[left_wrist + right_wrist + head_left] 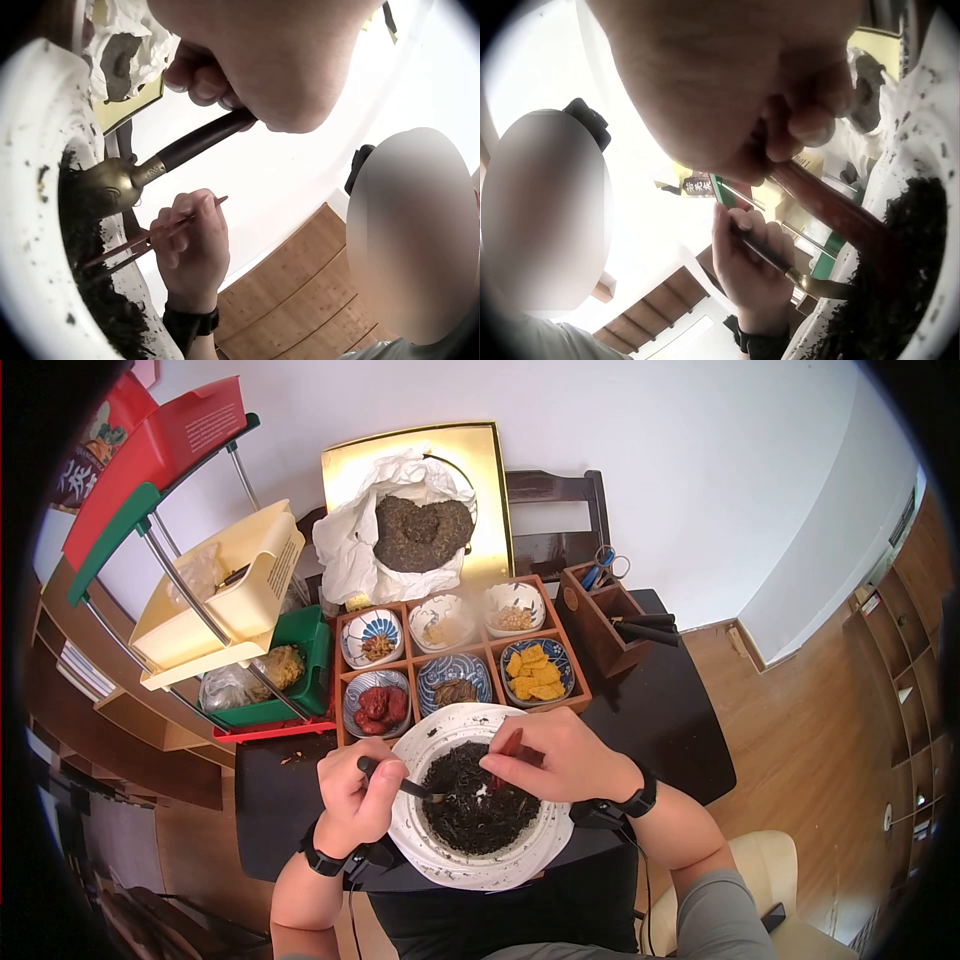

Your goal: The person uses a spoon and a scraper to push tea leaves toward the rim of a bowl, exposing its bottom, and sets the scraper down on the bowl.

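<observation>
Meanwhile, Two Hands at a Plate of Dark Tea Leaves

Both hands are busy over a white plate (pixel 455 850) that sits at the near edge of the dark table (pixel 660 720), at six o'clock in the head view. A heap of loose dark tea leaves (pixel 478 800) fills the plate's middle.

The left hand (pixel 358 792) is clenched round the black handle of a small scoop (pixel 405 785), whose brass-coloured bowl lies in the leaves at about nine o'clock of the heap; the left wrist view shows the bowl (pixel 105 187) resting against the pile. The right hand (pixel 560 755) pinches a pair of reddish tongs (pixel 508 748) between curled fingers, tips down into the leaves at about twelve o'clock of the heap. The right wrist view shows the red tongs (pixel 832 206) running down into the dark leaves (pixel 907 247).

Just beyond the plate, at twelve o'clock, stands a wooden tray (pixel 585 695) of six compartments, each with a small patterned bowl: red dried fruit (pixel 380 705) at the near left, orange-yellow pieces (pixel 535 672) at the near right. Behind it a round pressed tea cake (pixel 422 532) lies on white paper in a gold box. At two o'clock is a wooden tool box (pixel 605 625) with blue-handled scissors. At ten o'clock stands a rack with yellow and green trays (pixel 240 585).
</observation>
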`<act>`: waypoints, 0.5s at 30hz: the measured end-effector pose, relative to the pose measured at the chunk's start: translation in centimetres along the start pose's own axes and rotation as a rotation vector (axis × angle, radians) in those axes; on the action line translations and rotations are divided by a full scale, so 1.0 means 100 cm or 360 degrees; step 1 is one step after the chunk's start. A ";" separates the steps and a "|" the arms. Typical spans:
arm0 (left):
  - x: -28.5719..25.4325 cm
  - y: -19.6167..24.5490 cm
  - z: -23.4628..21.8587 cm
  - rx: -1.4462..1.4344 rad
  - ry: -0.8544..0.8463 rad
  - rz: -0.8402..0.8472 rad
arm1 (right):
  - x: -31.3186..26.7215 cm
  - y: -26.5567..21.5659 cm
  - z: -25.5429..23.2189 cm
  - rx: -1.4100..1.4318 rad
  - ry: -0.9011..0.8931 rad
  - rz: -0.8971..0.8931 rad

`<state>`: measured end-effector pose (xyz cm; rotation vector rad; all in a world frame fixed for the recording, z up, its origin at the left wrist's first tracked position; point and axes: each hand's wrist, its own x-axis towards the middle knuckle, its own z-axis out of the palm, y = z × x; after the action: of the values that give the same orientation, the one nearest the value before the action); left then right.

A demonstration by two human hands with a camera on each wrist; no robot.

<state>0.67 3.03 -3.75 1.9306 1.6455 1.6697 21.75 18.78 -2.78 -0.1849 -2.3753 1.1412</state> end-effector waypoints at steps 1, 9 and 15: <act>0.000 0.000 0.000 -0.0044 0.0004 -0.0038 | 0.000 0.000 0.001 0.0000 0.0000 -0.0001; 0.000 -0.001 -0.002 -0.0179 -0.0062 -0.0095 | 0.001 0.001 0.000 0.0026 -0.0049 -0.0030; 0.000 -0.001 0.000 -0.0190 -0.0044 -0.0096 | 0.000 0.000 -0.004 0.0217 -0.0137 -0.0029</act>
<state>0.62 3.06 -3.78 1.8228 1.5409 1.6702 21.93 19.06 -2.61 -0.0689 -2.3572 1.3214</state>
